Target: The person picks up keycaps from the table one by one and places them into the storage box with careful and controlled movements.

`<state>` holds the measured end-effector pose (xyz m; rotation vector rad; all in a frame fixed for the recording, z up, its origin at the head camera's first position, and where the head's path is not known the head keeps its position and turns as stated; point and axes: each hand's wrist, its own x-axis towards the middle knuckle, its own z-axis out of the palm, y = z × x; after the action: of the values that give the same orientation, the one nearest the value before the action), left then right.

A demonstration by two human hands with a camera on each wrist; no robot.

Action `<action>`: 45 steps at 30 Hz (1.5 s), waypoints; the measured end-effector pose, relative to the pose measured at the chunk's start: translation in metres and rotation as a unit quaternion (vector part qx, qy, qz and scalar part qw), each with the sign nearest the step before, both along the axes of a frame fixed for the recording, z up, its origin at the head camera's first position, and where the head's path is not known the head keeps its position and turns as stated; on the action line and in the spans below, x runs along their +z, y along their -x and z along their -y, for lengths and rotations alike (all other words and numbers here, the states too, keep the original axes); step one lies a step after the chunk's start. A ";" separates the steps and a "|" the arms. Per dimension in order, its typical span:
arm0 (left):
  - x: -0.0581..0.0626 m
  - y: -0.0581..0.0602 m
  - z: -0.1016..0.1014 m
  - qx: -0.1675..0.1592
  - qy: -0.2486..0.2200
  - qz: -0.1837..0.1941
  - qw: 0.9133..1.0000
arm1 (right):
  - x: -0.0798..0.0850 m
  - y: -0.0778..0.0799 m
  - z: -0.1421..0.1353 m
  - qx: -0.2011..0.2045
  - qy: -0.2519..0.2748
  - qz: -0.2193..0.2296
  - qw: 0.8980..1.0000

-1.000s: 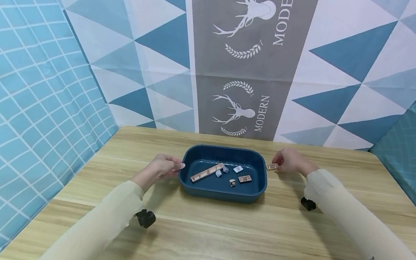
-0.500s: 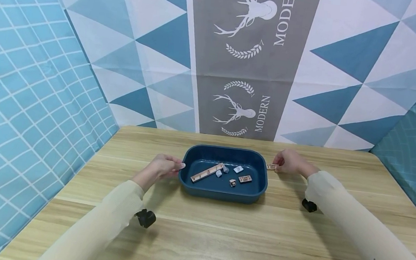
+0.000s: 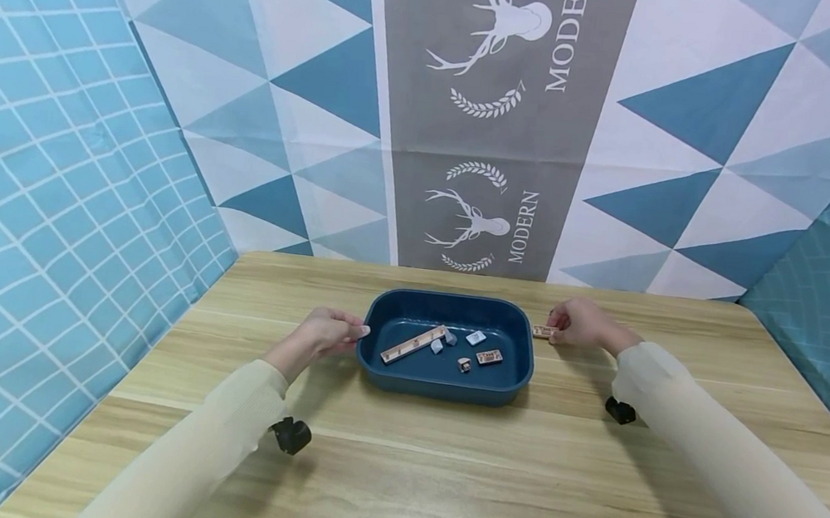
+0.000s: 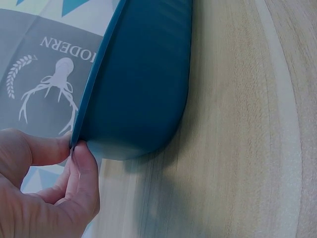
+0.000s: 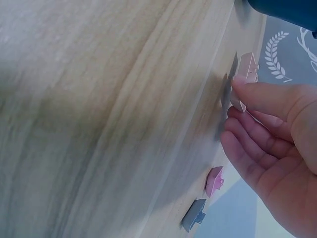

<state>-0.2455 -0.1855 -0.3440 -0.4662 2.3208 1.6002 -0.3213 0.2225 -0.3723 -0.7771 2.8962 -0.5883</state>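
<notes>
A dark blue rectangular basin [image 3: 440,389] stands on the wooden table. My left hand [image 3: 325,331] pinches its left rim between thumb and fingers; the left wrist view shows the grip on the lip [image 4: 79,131]. My right hand [image 3: 581,323], just beyond the basin's right side, pinches a small pinkish-tan rectangular piece [image 3: 544,332] with dark marks on top. In the right wrist view this piece [image 5: 246,67] is close over the table, its near end covered by the thumb. Inside the basin lie a long tan strip [image 3: 414,344], a similar short tan piece [image 3: 489,356] and a white tile [image 3: 476,337].
Two small grey pieces [image 3: 437,346] and a little tan one [image 3: 464,365] also lie in the basin. Past my right hand, a pink piece [image 5: 214,181] and a dark grey piece [image 5: 193,214] sit on the table [image 3: 393,490]. A patterned cloth [image 3: 485,149] hangs behind.
My right hand has shifted slightly to the right with the tan piece, which now lies more level than a second ago. My left hand and the basin stay in place.
</notes>
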 end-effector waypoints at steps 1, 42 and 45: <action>0.000 0.000 0.000 -0.001 0.001 0.000 1.000 | 0.000 0.000 0.000 0.000 -0.002 0.001 1.000; -0.002 0.001 0.001 0.009 -0.013 -0.001 1.000 | 0.028 -0.010 0.011 0.031 -0.013 -0.003 0.999; -0.002 0.001 0.001 0.009 -0.016 -0.002 1.000 | 0.032 -0.012 0.012 0.025 -0.014 -0.006 1.000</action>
<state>-0.2466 -0.1869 -0.3465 -0.4774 2.2973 1.6458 -0.3091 0.2109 -0.3406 -0.8502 2.8791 -0.5400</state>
